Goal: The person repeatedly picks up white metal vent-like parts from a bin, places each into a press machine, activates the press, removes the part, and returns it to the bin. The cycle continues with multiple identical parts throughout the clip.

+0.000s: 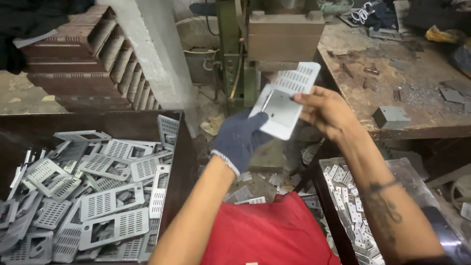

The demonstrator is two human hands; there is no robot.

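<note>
A dark metal bin (181, 142) fills the lower left of the frame, heaped with grey punched metal plates (108, 203), each slotted and with a square cut-out. At the upper right runs a worn wooden counter (417, 98), scattered with metal scraps and a small grey folded bracket (391, 117). A green press machine (274, 39) stands at top centre. At the lower right a smaller tray (407, 172) holds a pile of small perforated metal pieces (351, 206). Red cloth (267, 233) covers the lap at bottom centre.

At the centre of the frame, both hands hold up one perforated plate (284, 100), tilted, in front of the press. The left hand (240, 137), in a dark blue knitted glove, grips its lower left edge. The bare right hand (326, 110) pinches its right edge between thumb and fingers.
</note>
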